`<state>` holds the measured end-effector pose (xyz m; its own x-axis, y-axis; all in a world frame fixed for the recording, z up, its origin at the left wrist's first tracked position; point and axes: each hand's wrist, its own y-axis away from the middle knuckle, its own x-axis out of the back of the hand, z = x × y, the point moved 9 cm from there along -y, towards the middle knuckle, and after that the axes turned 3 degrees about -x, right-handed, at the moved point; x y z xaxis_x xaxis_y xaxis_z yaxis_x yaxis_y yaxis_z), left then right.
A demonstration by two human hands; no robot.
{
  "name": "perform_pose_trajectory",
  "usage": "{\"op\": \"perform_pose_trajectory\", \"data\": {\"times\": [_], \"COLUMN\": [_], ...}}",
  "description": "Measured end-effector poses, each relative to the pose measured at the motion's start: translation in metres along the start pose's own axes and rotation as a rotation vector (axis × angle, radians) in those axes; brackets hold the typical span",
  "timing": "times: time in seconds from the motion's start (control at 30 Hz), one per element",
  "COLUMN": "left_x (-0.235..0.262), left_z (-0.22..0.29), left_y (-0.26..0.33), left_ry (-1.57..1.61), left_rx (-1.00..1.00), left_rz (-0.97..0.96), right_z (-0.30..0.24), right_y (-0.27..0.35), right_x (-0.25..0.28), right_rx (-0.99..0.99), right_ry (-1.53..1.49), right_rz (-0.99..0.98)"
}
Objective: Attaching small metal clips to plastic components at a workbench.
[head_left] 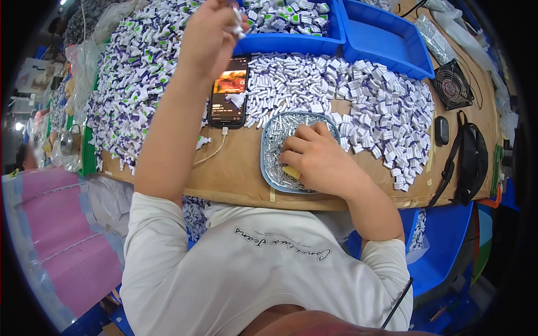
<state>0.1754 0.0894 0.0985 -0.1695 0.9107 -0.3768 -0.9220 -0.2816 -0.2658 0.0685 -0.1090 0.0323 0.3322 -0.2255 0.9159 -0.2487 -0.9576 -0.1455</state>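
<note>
My left hand [210,39] is raised over the far side of the table, at the near left corner of a blue bin [291,43]. Its fingers are closed on a small white plastic piece [240,31], partly hidden and blurred. My right hand [319,159] reaches into a grey-blue tray [265,168] full of thin metal pins [274,140]. Its fingers are bent down among the pins, and the tips are hidden. Something yellow [291,171] shows under that palm.
Heaped white, purple and green plastic pieces [129,84] cover the left. White pieces [386,112] spread behind the tray and to its right. A lit phone [228,106] has a cable [216,151]. At right are another blue bin [386,36], a fan [453,84] and a black pouch [472,162].
</note>
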Motion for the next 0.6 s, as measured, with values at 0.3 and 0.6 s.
{"op": "perform_pose_trajectory", "data": {"times": [0.3,0.6], "left_x": [-0.044,-0.047], "left_z": [-0.082,-0.088], "left_y": [0.105,0.128], "left_ry": [0.24,-0.045], "left_rx": [0.358,0.29], "left_rz": [0.081,-0.1], "right_z": [0.0,0.006], "right_y": [-0.002,0.004], "right_x": [0.0,0.048], "right_rx": [0.026,0.099], "right_ry": [0.046,-0.433], "right_rz": [0.057,0.444]}}
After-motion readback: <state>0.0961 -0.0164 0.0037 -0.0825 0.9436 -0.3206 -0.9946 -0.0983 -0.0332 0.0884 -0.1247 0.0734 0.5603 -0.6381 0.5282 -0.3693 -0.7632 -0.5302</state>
